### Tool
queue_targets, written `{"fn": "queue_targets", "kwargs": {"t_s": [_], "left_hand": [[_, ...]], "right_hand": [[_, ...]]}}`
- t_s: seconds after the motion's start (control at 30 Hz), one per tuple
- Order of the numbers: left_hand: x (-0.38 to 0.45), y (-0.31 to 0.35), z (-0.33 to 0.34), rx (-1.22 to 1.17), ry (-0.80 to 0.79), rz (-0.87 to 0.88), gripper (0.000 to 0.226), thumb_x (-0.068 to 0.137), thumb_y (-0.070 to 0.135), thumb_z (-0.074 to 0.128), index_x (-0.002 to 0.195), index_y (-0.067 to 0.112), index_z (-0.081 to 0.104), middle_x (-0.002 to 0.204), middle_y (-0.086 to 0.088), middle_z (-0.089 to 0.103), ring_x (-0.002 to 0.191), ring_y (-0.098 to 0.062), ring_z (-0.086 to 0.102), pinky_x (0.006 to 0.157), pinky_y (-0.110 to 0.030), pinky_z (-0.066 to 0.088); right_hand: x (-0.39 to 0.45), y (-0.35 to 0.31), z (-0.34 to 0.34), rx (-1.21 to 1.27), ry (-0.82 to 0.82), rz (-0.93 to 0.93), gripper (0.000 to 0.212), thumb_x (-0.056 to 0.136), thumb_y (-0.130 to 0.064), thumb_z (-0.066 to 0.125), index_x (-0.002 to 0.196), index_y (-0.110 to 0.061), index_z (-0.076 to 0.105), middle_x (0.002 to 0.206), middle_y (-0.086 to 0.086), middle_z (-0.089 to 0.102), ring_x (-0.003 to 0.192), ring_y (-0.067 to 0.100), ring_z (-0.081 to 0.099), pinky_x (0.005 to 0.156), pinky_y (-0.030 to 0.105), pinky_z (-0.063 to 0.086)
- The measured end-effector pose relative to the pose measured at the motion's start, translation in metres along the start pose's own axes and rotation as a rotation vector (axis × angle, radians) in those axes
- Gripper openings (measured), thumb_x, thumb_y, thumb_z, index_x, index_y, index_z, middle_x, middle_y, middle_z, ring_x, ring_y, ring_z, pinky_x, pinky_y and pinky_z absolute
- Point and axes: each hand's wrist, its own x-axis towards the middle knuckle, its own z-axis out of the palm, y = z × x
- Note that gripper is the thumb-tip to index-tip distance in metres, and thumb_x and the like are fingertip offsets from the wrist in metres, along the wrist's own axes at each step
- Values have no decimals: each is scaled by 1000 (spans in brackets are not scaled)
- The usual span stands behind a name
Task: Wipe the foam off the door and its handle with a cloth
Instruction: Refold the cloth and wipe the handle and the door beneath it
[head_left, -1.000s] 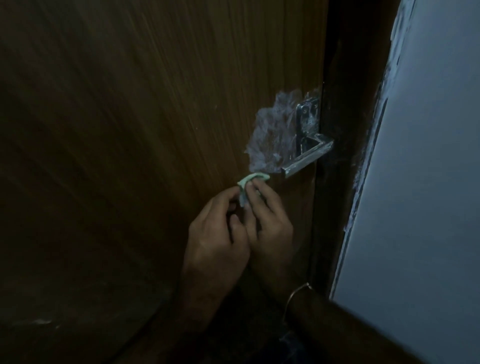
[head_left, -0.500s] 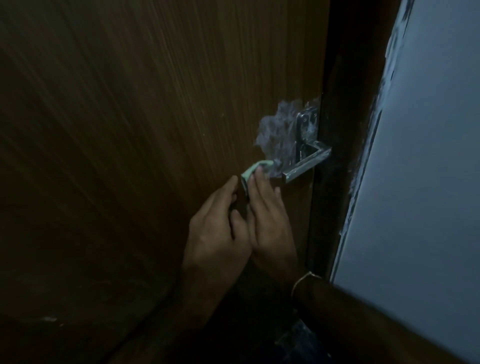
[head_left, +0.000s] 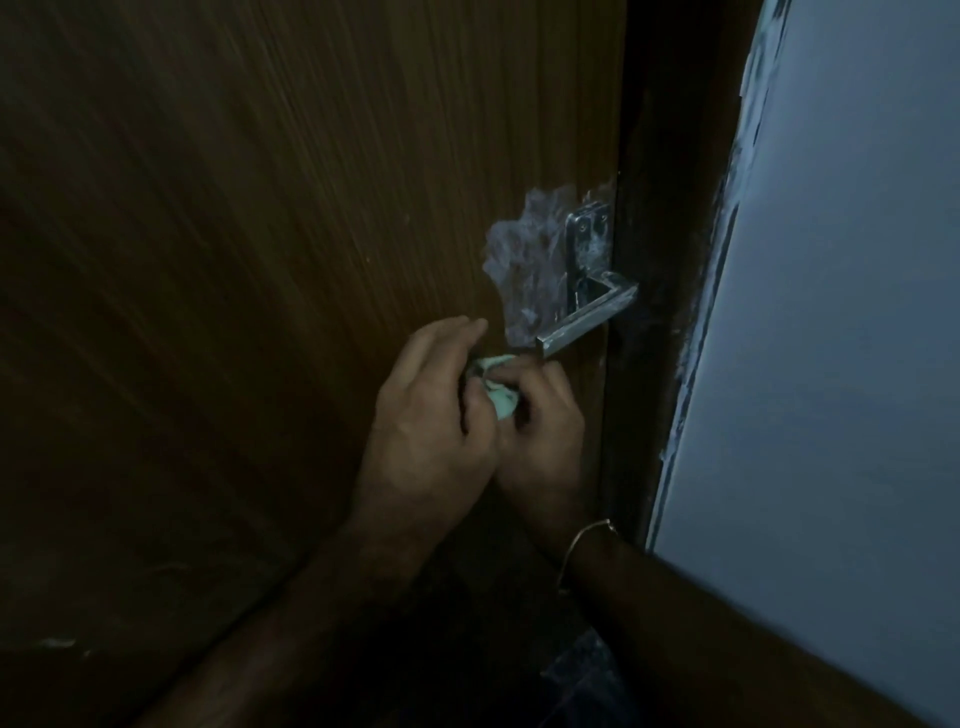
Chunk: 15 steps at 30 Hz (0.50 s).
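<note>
My two hands hide most of the crumpled pale green cloth (head_left: 136, 402) waitMy left hand (head_left: 431, 415) and right hand (head_left: 540, 431) cover most of the crumpled pale green cloth (head_left: 496, 397); my left grip on it is hidden, and both forearms run off the bottom edge.

Dim indoor doorway, likely a home: wood-grain door (head_left: 311, 260), metal lever handle (head_left: 587, 317), dark frame (head_left: 670, 260), pale painted wall (head_left: 841, 364).
</note>
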Motion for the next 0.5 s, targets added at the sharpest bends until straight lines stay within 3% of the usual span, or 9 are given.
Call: {"fn": "queue_targets", "kwargs": {"t_s": [0.07,0.17,0.23,0.3,0.4,0.5], "left_hand": [[4,1,2,1,5,0,44,93,7,57,137,13,55,137,1,54,120,-1,48,92,-1,36],[5,1,3,-1,10,-25,44,93,7,57,136,13,55,135,1,55,117,0,49,90,-3,37],[2,2,4,6,-22,-26,45,93,7,57,137,14,54,136,2,54,118,3,46,91,-1,36],[1,2,4,11,-38,-44,45,94,8,57,138,15,53,138,4,53,120,3,44,92,-2,35],[3,6,5,-18,-39,-73,42,94,10,58,135,17,56,134,5,55,117,0,50,93,-10,40],[5,10,9,-91,-53,-152,29,96,18,57,124,24,63,118,14,61,97,6,56,76,-5,43]], "right_hand": [[5,1,0,31,89,130,21,87,-4,67,106,-12,70,105,-2,60,98,7,61,84,33,56],[5,-1,-1,20,52,86,31,88,-1,65,116,-14,69,113,-2,60,106,6,60,89,27,55],[1,2,-5,7,72,116,31,88,1,63,116,-10,69,116,1,62,108,9,59,92,30,54],[6,2,-8,-2,114,166,21,90,-5,63,108,-10,71,110,0,63,102,11,61,87,32,55],[20,0,-13,24,117,178,8,88,-3,64,90,-7,71,98,1,63,90,13,61,76,24,53],[30,11,-30,52,58,420,22,87,0,65,101,-16,71,110,-3,67,101,10,62,80,15,50]]}}
